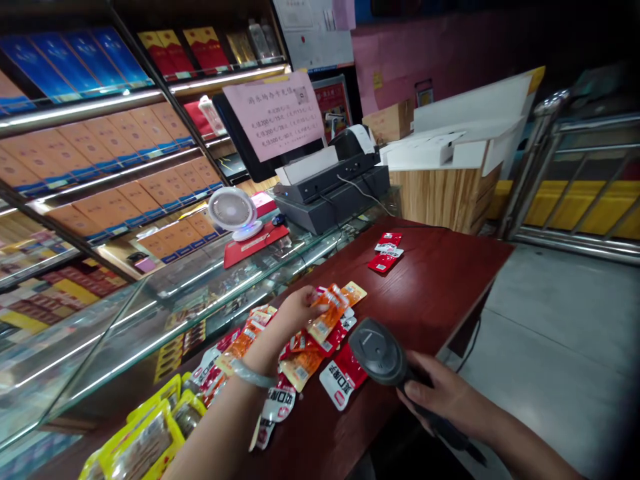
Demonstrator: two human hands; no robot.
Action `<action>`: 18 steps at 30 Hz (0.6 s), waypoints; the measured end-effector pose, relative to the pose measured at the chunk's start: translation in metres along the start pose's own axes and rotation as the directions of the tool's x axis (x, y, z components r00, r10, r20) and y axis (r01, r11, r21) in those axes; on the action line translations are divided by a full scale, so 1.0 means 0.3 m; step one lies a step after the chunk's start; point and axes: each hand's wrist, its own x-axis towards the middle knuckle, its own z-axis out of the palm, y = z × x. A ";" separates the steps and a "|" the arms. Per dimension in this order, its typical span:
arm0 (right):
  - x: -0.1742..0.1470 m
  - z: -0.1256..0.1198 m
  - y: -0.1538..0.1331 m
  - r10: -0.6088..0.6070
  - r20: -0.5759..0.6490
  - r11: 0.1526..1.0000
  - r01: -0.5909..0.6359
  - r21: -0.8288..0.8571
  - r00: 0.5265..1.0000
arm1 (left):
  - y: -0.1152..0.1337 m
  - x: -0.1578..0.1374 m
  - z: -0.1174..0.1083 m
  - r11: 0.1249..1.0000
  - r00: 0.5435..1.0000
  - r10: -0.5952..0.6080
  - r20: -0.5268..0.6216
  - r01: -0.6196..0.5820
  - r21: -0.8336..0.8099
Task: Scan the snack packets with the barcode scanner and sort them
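Your right hand [440, 388] grips a scanner [379, 351] pistol-style, likely for aiming; your left hand [301, 308] pinches an orange packet [329, 313].

The scanner [377, 350] is dark grey. The held packet [330, 310] is orange and pale yellow; the front packet [345, 377] is red and white with black characters. The bags [143, 443] have yellow borders. The table [425, 287] is reddish brown.

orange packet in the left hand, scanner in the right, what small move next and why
Probably ease the scanner toward the orange packet: the left hand holds that packet at the pile of packets, and the right hand grips the scanner nearby, with a gap between the two.
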 end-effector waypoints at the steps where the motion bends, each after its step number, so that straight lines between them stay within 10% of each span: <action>1: 0.002 -0.012 0.000 0.001 -0.012 1.000 -0.001 0.000 1.000 | -0.009 0.007 -0.027 0.990 1.000 -0.024 0.018 0.021 0.137; 6: 0.011 -0.111 -0.028 0.007 -0.150 1.000 -0.010 -0.018 0.989 | 0.068 0.134 -0.038 0.897 1.000 -0.006 -0.026 0.017 0.442; 11: 0.008 -0.205 -0.054 0.011 -0.281 0.999 -0.020 -0.032 0.960 | 0.272 0.368 0.190 0.918 0.985 0.170 0.026 -0.167 0.360; 18: -0.027 -0.261 -0.039 0.060 -0.370 0.998 -0.067 -0.007 0.927 | 0.438 0.560 0.402 0.893 0.999 0.036 -0.024 -0.021 0.450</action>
